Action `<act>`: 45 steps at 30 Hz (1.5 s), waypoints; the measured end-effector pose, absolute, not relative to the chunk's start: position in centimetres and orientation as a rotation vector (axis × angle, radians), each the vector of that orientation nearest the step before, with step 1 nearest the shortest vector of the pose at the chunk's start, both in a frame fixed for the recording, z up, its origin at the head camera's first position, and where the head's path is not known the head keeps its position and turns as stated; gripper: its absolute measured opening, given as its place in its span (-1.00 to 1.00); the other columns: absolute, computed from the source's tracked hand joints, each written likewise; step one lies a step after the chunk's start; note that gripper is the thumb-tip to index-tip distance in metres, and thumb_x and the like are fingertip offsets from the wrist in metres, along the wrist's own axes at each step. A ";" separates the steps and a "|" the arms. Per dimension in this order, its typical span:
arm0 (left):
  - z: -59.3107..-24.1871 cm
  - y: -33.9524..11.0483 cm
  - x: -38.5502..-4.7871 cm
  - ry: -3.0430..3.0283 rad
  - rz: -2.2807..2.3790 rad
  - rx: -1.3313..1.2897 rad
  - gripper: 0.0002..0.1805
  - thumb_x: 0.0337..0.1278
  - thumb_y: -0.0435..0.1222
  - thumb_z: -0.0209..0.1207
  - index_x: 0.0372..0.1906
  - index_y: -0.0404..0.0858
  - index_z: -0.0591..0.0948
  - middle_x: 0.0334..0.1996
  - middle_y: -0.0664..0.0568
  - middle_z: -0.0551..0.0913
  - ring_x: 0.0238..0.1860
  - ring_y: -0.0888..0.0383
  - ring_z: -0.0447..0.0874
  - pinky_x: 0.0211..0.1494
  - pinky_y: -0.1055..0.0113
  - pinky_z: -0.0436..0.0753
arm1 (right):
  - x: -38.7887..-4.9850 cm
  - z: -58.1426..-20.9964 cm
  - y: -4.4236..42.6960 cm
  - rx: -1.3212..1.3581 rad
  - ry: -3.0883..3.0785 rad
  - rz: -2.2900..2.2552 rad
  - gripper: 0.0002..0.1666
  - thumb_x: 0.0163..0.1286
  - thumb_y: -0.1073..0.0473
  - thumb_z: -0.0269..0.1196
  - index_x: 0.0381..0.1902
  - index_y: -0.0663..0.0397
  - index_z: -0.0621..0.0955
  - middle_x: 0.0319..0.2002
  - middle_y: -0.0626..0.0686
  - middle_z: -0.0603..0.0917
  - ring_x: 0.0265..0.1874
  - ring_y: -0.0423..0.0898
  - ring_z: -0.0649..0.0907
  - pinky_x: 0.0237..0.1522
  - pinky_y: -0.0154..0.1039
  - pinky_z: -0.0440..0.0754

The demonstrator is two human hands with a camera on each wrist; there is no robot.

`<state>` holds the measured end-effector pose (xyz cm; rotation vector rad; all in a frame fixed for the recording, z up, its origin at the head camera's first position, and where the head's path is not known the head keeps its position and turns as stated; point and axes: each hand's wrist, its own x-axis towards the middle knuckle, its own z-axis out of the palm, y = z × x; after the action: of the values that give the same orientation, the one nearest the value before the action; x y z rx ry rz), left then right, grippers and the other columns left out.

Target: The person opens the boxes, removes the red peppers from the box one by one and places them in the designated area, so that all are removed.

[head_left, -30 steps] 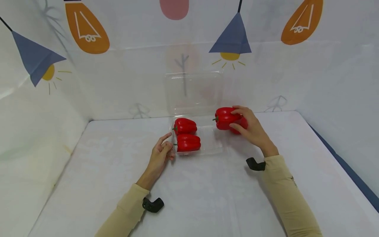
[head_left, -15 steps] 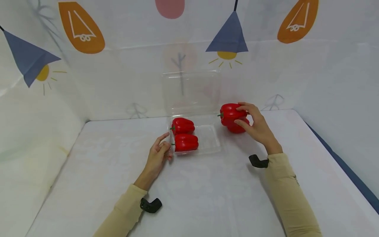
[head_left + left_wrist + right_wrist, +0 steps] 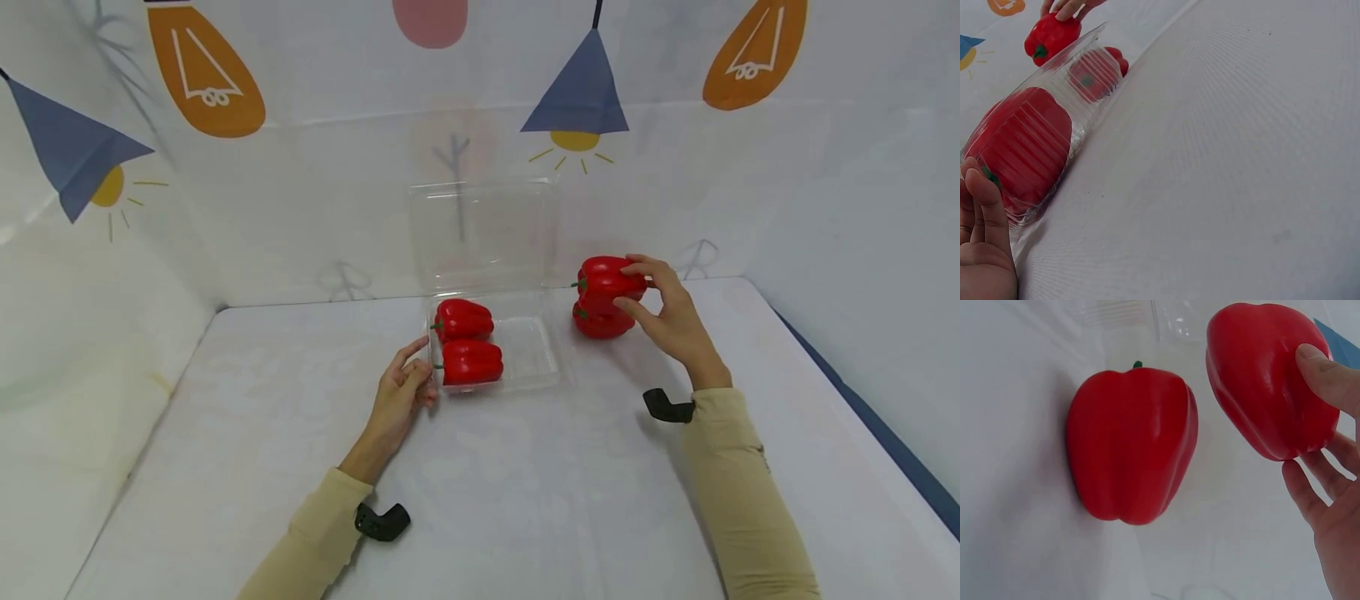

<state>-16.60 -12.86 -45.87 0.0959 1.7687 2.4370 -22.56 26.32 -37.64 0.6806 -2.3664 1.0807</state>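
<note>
My right hand holds a red bell pepper between thumb and fingers. In the right wrist view this held pepper is raised off the table, apart from a second bell pepper lying on the cloth. From the head view it overlaps that lower pepper. Two more red bell peppers lie one behind the other in the left half of a clear plastic clamshell box. Its lid stands raised at the back. My left hand touches the box's left side with fairly straight fingers.
A white cloth covers the table. Behind it hangs a white curtain printed with lamps and bulbs, close to the raised lid. Another white sheet hangs along the left side.
My right hand has moved right and slightly up with the bell pepper, from near the box to above the pepper on the table. The left hand stays at the box's left side.
</note>
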 end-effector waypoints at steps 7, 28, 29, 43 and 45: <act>-46.0 -12.8 -16.5 1.760 2.441 0.090 -0.49 0.36 -0.35 -0.01 0.37 -0.17 0.24 -0.48 0.15 0.51 -0.57 0.31 0.52 -0.51 0.51 0.56 | -22.5 -37.9 27.4 0.578 -2.404 1.063 -0.39 0.13 0.40 0.33 0.15 0.13 0.41 0.29 0.07 0.38 0.21 -0.41 0.31 0.10 -0.65 0.30; -45.9 -12.6 -16.7 1.772 2.425 0.104 -0.49 0.36 -0.30 0.01 0.37 -0.13 0.26 -0.46 0.15 0.51 -0.55 0.29 0.51 -0.49 0.52 0.57 | -22.5 -37.9 30.1 0.449 -2.458 1.072 -0.37 0.24 0.32 0.26 0.27 0.01 0.36 0.34 0.08 0.34 0.26 -0.30 0.33 0.10 -0.64 0.27; -45.9 -12.6 -16.7 1.773 2.425 0.101 -0.49 0.35 -0.30 0.01 0.37 -0.13 0.25 -0.46 0.15 0.51 -0.55 0.29 0.51 -0.49 0.52 0.57 | -22.5 -37.9 30.1 0.442 -2.462 1.075 -0.37 0.25 0.32 0.26 0.27 0.01 0.36 0.34 0.07 0.33 0.26 -0.29 0.33 0.10 -0.63 0.27; -45.9 -12.9 -16.5 1.768 2.431 0.104 -0.48 0.36 -0.32 0.01 0.37 -0.14 0.24 -0.45 0.15 0.51 -0.56 0.30 0.52 -0.49 0.52 0.56 | -22.5 -38.1 31.1 0.376 -2.489 1.050 -0.38 0.28 0.25 0.25 0.28 -0.03 0.35 0.36 0.00 0.33 0.26 -0.20 0.35 0.09 -0.65 0.26; -45.8 -12.9 -16.5 1.774 2.430 0.103 -0.48 0.35 -0.32 0.01 0.37 -0.15 0.24 -0.46 0.15 0.51 -0.56 0.31 0.52 -0.50 0.52 0.56 | -22.4 -38.1 31.3 0.354 -2.493 1.045 -0.38 0.28 0.24 0.25 0.29 -0.05 0.34 0.36 0.00 0.32 0.26 -0.20 0.35 0.10 -0.66 0.27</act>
<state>-16.48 -12.89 -45.84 0.1030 1.7742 2.4296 -22.39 31.31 -38.11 0.3545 -2.4930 1.0449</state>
